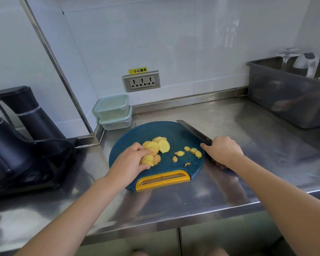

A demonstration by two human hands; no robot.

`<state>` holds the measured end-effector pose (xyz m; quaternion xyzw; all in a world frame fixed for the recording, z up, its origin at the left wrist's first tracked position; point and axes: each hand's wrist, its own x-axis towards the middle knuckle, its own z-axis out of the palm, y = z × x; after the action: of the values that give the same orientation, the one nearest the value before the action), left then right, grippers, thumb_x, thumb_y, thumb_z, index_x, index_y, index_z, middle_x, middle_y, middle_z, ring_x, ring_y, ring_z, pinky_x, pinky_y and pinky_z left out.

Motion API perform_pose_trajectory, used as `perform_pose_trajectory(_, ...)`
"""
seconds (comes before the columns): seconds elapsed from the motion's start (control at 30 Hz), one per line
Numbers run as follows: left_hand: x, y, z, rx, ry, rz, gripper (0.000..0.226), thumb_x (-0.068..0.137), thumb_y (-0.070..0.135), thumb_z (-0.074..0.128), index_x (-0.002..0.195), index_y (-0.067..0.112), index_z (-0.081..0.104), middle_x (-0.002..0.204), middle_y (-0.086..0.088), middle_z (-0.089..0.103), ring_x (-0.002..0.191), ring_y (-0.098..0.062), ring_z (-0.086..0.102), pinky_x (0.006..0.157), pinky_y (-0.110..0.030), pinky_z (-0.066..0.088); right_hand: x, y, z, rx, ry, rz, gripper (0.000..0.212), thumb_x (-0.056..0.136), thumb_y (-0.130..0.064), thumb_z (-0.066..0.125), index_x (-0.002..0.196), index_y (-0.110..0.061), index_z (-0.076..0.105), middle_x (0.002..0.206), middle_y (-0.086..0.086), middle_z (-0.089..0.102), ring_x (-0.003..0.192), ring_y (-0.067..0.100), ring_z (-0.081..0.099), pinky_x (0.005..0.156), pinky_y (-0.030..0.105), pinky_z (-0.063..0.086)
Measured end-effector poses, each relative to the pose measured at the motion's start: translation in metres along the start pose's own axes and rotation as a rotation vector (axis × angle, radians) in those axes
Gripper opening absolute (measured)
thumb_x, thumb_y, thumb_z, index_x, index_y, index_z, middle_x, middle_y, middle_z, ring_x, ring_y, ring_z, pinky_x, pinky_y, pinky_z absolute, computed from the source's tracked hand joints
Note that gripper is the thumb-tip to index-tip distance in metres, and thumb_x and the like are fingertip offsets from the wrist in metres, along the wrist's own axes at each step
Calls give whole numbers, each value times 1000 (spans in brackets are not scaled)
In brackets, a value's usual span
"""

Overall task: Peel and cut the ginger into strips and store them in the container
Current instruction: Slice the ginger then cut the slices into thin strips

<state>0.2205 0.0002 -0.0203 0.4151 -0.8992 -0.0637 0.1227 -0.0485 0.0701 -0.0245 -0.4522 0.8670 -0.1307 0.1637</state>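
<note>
Ginger slices (pixel 163 145) lie heaped left of centre on the round blue cutting board (pixel 174 130), peeled and yellow, with smaller bits (pixel 193 150) scattered toward the board's right edge. The left grip (pixel 131 159), a bare hand, is clamped on the heap, fingers curled over it and thumb at its near side. The right grip (pixel 223 149) is closed round the handle of a knife (pixel 194 132) at the board's right rim, blade angled along the far-right edge. Two stacked lidded containers (pixel 113 111) stand just behind the board's far-left side on the steel desk (pixel 229 182); a dark kettle (pixel 17 145) sits well left of the board.
</note>
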Motion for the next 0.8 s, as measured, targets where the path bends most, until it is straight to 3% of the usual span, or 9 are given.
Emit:
perform_pose_trajectory(0.13,0,-1,1,-130,-26,-50,45,81,27,72,123,24,56,114,9,45,98,-8,50,84,-19,44,0,1,1,-6,7,-12,51,98,-52,42,74,-10,57,65,7,66,46,19,62,47,23,51)
perform_pose_trajectory(0.27,5,-3,-3,-183,-93,-80,42,76,29,77,111,25,55,105,11,45,89,-7,53,72,-15,42,0,1,1,-12,8,-12,50,98,-52,42,74,-10,57,65,6,67,44,19,62,45,22,48)
perform_pose_trajectory(0.47,13,-5,-8,-215,-149,-112,51,72,29,81,112,28,50,108,7,47,82,-7,54,70,-15,42,1,0,1,-34,31,-23,51,98,-52,42,73,-10,57,64,6,66,47,20,63,51,25,54)
perform_pose_trajectory(0.7,9,-3,-7,-159,-98,-112,44,70,33,81,97,29,46,98,11,43,79,-6,49,60,-13,33,0,0,0,-11,16,-17,51,98,-52,43,73,-10,58,64,6,66,45,19,62,48,24,51)
perform_pose_trajectory(0.8,6,-3,-6,-158,-67,-120,46,70,34,81,100,27,47,100,10,46,78,-6,51,59,-14,34,-1,-1,-1,4,14,-13,50,98,-51,43,72,-11,57,64,6,66,46,19,62,48,24,51)
